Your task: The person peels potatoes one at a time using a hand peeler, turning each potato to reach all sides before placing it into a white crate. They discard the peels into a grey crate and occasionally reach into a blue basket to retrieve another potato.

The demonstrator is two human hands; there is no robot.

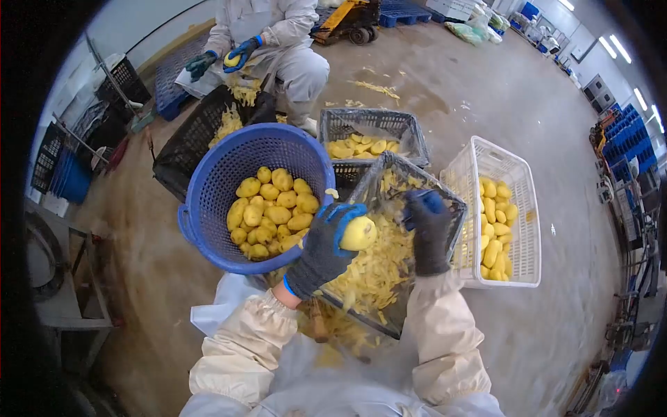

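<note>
My left hand point(325, 247), in a dark glove with blue fingertips, grips a yellow peeled potato point(358, 233) over a black crate point(445, 196) full of peelings. My right hand point(429, 231), gloved the same way, is closed beside the potato; what it holds is hidden, likely a peeler. A round blue basket point(208, 187) with several potatoes stands just left of my left hand.
A white crate point(524, 208) of peeled potatoes sits at the right. Another black crate point(399, 128) with potatoes lies behind. Across from me a person in white work clothes and blue gloves point(240, 52) holds a potato over a black crate point(184, 142). The floor is wet concrete.
</note>
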